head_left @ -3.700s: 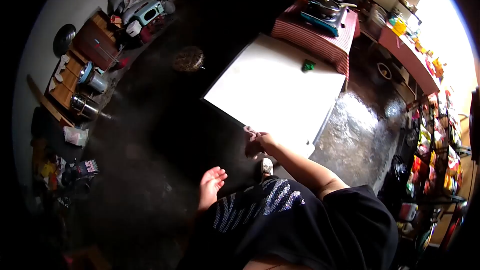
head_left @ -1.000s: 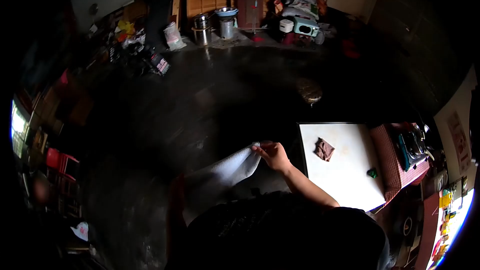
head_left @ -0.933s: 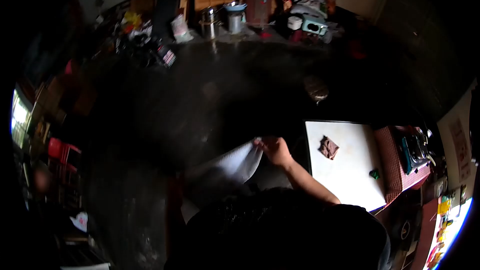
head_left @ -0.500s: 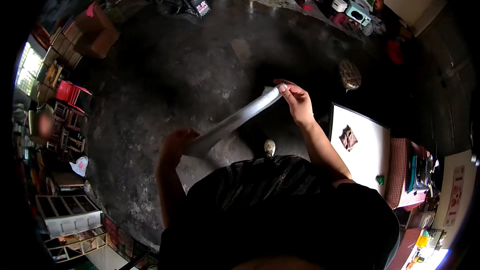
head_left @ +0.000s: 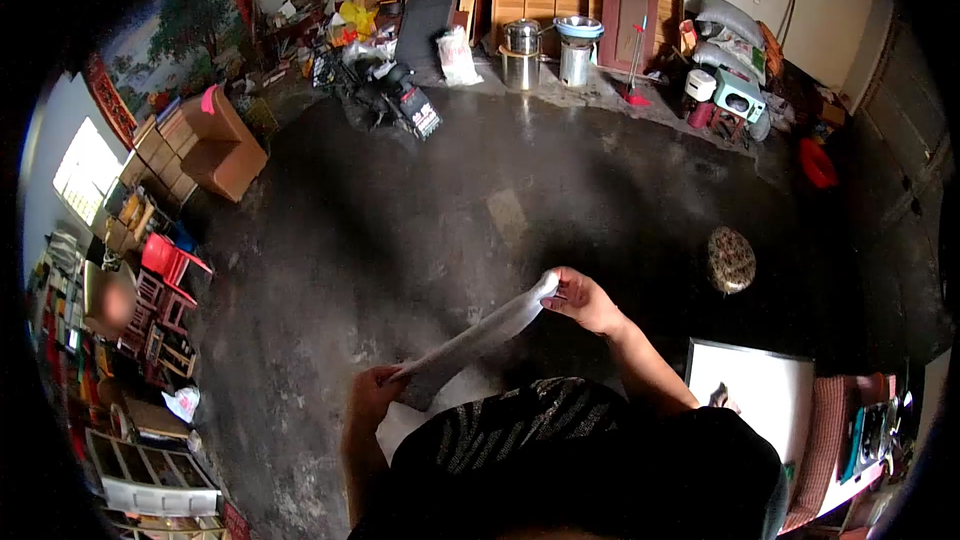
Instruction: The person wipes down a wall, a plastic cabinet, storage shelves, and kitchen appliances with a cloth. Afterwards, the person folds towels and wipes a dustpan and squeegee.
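A pale grey-white cloth [head_left: 480,335] is stretched slantwise in front of my body, over the dark floor. My right hand [head_left: 585,302] pinches its upper right end between thumb and fingers. Its lower left end is in my left hand [head_left: 375,392], whose fingers are closed on it. To my right stands the white-topped table [head_left: 760,380], partly covered by my shoulder. A crumpled brownish cloth [head_left: 725,398] lies on it.
A round patterned stool [head_left: 731,260] stands on the floor at the right. Beyond the table is a red-checked cloth [head_left: 825,440] under a stove. Pots [head_left: 520,70] and a teal appliance [head_left: 738,95] line the far wall. Red chairs [head_left: 165,260] are at the left.
Earlier my right hand was over the table with a small cloth and my left hand was open. Now both hold the pale cloth, and my view has turned left, away from the table.
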{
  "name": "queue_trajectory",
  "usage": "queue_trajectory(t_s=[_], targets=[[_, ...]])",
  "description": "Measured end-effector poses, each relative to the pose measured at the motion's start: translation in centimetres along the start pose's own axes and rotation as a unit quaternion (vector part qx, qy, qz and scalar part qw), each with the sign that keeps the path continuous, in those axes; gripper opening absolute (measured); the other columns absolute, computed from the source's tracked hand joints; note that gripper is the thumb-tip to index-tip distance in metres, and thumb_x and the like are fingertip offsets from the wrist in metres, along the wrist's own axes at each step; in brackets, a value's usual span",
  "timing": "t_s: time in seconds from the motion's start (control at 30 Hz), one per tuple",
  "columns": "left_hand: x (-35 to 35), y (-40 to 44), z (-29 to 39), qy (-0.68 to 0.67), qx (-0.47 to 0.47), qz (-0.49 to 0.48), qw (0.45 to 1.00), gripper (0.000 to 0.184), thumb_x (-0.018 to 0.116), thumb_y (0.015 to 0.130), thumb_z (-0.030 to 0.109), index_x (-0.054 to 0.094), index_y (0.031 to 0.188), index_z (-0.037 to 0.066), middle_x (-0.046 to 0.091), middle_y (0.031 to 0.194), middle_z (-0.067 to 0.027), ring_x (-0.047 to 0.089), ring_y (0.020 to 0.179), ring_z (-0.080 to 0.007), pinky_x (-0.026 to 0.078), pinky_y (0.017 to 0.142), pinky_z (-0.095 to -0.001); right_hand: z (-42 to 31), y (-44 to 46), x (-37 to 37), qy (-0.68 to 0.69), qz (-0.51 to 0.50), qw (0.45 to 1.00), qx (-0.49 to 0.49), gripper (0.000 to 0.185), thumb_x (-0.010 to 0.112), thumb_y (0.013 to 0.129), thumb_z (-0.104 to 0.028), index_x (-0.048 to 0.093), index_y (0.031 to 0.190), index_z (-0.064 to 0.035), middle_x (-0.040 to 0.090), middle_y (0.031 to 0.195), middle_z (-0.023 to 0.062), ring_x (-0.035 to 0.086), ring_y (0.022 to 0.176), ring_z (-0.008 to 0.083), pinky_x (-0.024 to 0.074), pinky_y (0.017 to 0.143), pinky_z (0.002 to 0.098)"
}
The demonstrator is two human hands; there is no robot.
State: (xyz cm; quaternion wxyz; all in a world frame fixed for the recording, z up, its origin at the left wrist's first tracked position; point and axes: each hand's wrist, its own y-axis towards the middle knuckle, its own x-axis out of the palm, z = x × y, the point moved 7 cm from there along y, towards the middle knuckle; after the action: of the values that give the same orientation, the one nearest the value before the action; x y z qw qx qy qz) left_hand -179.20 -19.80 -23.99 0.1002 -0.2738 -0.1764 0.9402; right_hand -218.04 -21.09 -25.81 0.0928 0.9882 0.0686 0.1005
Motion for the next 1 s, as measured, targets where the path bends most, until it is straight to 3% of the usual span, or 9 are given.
queue_trajectory(t_s=[0.1,0.37,0.5,0.6,0.67,0.77,0.9,0.97,1.0], targets=[[1.0,4.9,2.5,0.012,0.021,0.018,1.000,0.033,0.075,0.088,0.024,0.072,0.108,-0.002,0.072,0.092,-0.0126,0.067,0.085,-0.0206,0.052,0.078,-0.0365,-0.2,5.1,-4.6,-0.042,0.014,0.998,0.046,0.017,0.066,0.092,0.002,0.063,0.108,-0.0033,0.067,0.101,0.0008,0.063,0.097,0.0123,0.0501,0.092,0.0294],[3.2,16.2,10.1,-0.052,0.221,0.128,0.966,0.028,0.070,0.093,0.026,0.072,0.102,0.000,0.070,0.095,-0.0095,0.063,0.090,-0.0179,0.050,0.080,-0.0348,-0.6,17.3,-13.6,0.031,0.099,0.992,-0.067,0.012,0.070,0.090,-0.001,0.060,0.095,-0.0048,0.066,0.087,-0.0009,0.059,0.078,0.0066,0.0478,0.071,0.0247],[4.8,25.1,13.9,-0.068,0.134,0.044,0.988,0.030,0.065,0.096,0.028,0.071,0.102,-0.002,0.069,0.091,-0.0069,0.062,0.083,-0.0170,0.049,0.072,-0.0329,0.4,21.7,-19.6,-0.090,0.185,0.978,-0.018,0.014,0.071,0.092,-0.008,0.060,0.099,-0.0023,0.065,0.086,-0.0003,0.057,0.075,0.0074,0.0472,0.068,0.0250],[7.8,34.9,16.5,-0.061,0.097,-0.015,0.993,0.033,0.063,0.098,0.029,0.070,0.100,-0.003,0.068,0.087,-0.0046,0.061,0.078,-0.0155,0.049,0.069,-0.0322,-1.3,24.7,-25.0,-0.331,0.287,0.898,0.040,0.027,0.072,0.092,-0.019,0.060,0.106,0.0012,0.063,0.082,0.0027,0.055,0.073,0.0095,0.0478,0.067,0.0269],[11.3,38.6,22.6,-0.157,0.080,-0.097,0.980,0.034,0.063,0.097,0.031,0.069,0.097,-0.002,0.067,0.085,-0.0037,0.060,0.074,-0.0143,0.050,0.067,-0.0305,-0.4,26.2,-29.3,-0.356,0.335,0.872,0.035,0.030,0.071,0.091,-0.022,0.060,0.106,0.0011,0.064,0.083,0.0086,0.058,0.074,0.0131,0.0499,0.068,0.0302],[17.1,43.7,30.5,-0.168,0.165,-0.169,0.957,0.033,0.060,0.099,0.032,0.067,0.102,0.000,0.068,0.089,-0.0050,0.062,0.076,-0.0143,0.051,0.068,-0.0290,-3.9,28.3,-31.6,-0.393,0.406,0.824,0.023,0.028,0.070,0.090,-0.020,0.058,0.105,0.0010,0.067,0.085,0.0147,0.063,0.076,0.0179,0.0516,0.069,0.0322],[26.4,47.6,39.2,-0.229,0.127,-0.367,0.893,0.032,0.053,0.102,0.031,0.064,0.111,0.002,0.068,0.096,-0.0061,0.065,0.081,-0.0145,0.053,0.072,-0.0291,-4.4,31.2,-30.7,-0.367,0.353,0.860,-0.037,0.022,0.070,0.090,-0.009,0.060,0.108,-0.0026,0.068,0.096,0.0141,0.067,0.078,0.0208,0.0550,0.071,0.0334],[32.6,51.0,39.1,-0.329,0.055,-0.475,0.814,0.032,0.048,0.104,0.028,0.061,0.116,0.001,0.068,0.102,-0.0082,0.067,0.088,-0.0171,0.054,0.079,-0.0315,-4.7,32.9,-29.4,-0.315,0.213,0.925,0.005,0.029,0.072,0.088,-0.011,0.061,0.114,-0.0049,0.068,0.108,0.0134,0.068,0.089,0.0271,0.0558,0.080,0.0375],[35.1,51.8,40.3,-0.378,0.036,-0.533,0.756,0.032,0.047,0.105,0.025,0.058,0.121,0.000,0.068,0.109,-0.0095,0.067,0.093,-0.0184,0.054,0.084,-0.0328,-5.7,33.2,-29.6,-0.430,0.163,0.879,-0.130,0.036,0.074,0.087,-0.013,0.061,0.121,-0.0079,0.066,0.118,0.0129,0.065,0.104,0.0327,0.0528,0.091,0.0408]])
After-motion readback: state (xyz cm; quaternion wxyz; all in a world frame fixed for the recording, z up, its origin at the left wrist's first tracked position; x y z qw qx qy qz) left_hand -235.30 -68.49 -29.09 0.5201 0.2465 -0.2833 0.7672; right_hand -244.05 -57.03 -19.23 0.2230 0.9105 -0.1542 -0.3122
